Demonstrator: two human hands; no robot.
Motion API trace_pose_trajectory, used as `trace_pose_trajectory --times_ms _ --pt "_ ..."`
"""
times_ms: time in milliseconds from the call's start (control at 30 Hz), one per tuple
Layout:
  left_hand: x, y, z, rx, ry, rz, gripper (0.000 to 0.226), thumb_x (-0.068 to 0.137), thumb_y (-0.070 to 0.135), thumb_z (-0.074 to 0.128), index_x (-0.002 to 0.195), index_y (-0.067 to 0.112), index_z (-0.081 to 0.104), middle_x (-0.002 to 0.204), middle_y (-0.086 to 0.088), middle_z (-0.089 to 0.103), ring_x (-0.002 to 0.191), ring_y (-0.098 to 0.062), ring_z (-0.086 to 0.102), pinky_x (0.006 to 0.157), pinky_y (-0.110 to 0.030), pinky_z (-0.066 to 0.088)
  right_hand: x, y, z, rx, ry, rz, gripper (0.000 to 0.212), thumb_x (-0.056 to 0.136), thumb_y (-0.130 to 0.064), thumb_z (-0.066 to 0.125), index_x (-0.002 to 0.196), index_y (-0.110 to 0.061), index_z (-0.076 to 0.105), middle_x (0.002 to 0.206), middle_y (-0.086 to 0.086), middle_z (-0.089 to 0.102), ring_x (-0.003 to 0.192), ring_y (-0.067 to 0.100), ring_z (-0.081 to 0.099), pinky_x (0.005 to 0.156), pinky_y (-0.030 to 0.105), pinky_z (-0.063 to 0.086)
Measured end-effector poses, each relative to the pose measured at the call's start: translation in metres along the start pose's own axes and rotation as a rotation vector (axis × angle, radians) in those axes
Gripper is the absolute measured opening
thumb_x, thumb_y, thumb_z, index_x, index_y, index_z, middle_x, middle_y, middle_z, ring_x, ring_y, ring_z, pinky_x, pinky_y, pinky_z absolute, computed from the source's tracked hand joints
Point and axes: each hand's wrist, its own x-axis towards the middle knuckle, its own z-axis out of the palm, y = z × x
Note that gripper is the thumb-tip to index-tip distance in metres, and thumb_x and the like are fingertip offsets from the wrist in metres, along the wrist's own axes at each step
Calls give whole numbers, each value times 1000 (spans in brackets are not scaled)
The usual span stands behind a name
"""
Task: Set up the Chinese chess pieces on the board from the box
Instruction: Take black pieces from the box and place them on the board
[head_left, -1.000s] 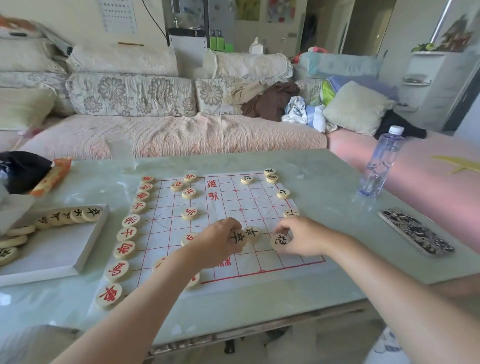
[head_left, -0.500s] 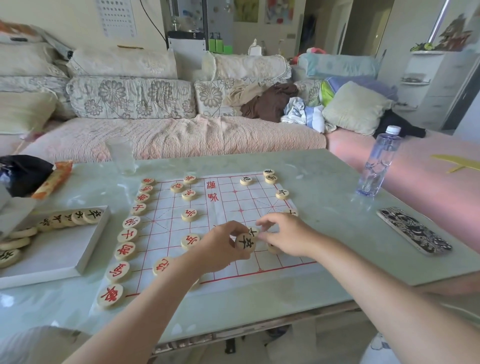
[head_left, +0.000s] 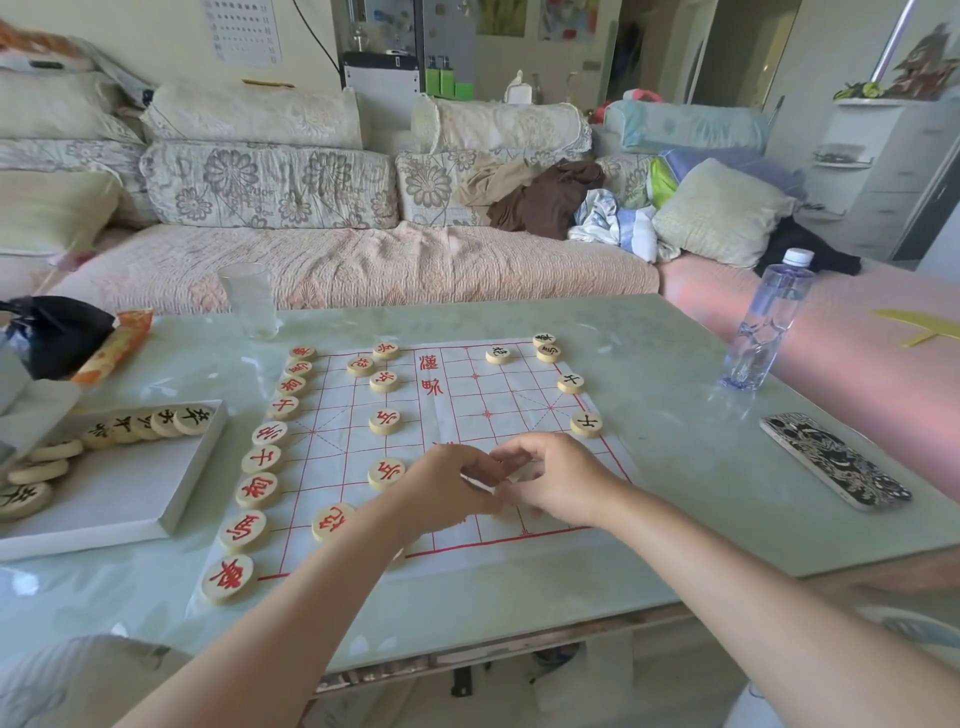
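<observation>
The white paper board with red lines lies on the table. Red-lettered wooden pieces line its left edge, and more stand in the left half. Black-lettered pieces dot the far right edge. The white box at the left holds several black-lettered pieces. My left hand and my right hand meet above the board's near right part, fingertips touching. A pale piece shows between the pinched fingers; each hand seems to grip a piece, mostly hidden.
A clear cup stands beyond the board's far left corner. A water bottle and a patterned phone are at the right. A black bag and an orange packet lie at the far left. A sofa runs behind the table.
My left hand lifted a black-lettered piece off the board. My right hand left its piece by the right edge and moved left to meet the left hand. The view dropped slightly.
</observation>
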Motion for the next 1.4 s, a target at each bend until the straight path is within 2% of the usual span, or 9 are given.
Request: trace_pose_trajectory --times_ms 233,367,433,567,700,867,1033,1233,1400 --pt "1 3 4 188 22 7 35 73 28 80 105 29 63 93 12 67 70 -6 63 49 -17 47 3 -2 4 94 48 79 23 84 -8 72 105 -18 71 93 3 75 78 26 75 58 35 59" --pt "7 0 -3 82 140 -90 24 85 17 67 108 21 62 87 7 72 71 -19 69 62 -32 59 0 -7 -2 -99 62 17 28 90 -20 69 116 -30 66 103 -15 68 80 2 65 64 16 46" --pt "6 1 -6 -26 143 -115 19 87 18 67 106 18 66 82 3 74 64 -11 68 62 -28 59 -5 -12 -5 -179 25 -65 33 86 -22 75 117 -32 68 92 -21 65 71 -11 56 64 6 38" --pt "3 6 -4 -180 76 -133 16 88 24 67 104 21 69 78 2 76 60 -6 63 66 -27 55 -10 -14 -6 -284 16 -124 38 77 -23 82 111 -34 70 104 -17 60 88 -10 54 71 5 39" --pt "3 2 1 107 105 -73 24 86 36 67 107 28 58 87 7 71 64 -11 60 56 -23 48 -19 -14 -14 -414 -33 -46 36 77 -35 80 110 -33 67 106 -18 59 90 -4 55 67 6 38" --pt "-1 -14 0 689 14 209 28 88 37 64 115 31 62 112 7 58 107 -13 52 91 -33 46 -27 -6 -15 -607 -110 19 38 73 -49 76 107 -38 62 104 -17 58 93 6 57 76 21 46" --pt "-16 -23 -2 758 20 312 30 87 41 61 116 32 61 110 7 55 106 -12 48 89 -34 46 -30 -6 -15 -670 -177 27 51 73 -53 75 119 -39 57 110 -18 53 97 6 54 68 19 38" --pt "-33 -32 -31 689 125 332 27 90 37 60 116 31 61 109 10 56 103 -10 49 88 -26 42 -15 -33 -2 -552 -47 -82 34 87 -43 67 119 -34 62 111 -14 57 104 8 55 93 27 45" --pt "-39 -46 -80 657 231 226 26 89 36 61 113 26 63 101 8 57 85 -10 51 73 -24 42 13 -63 37 -504 -41 -177 28 90 -36 65 117 -28 67 110 -13 62 104 7 57 95 28 46"
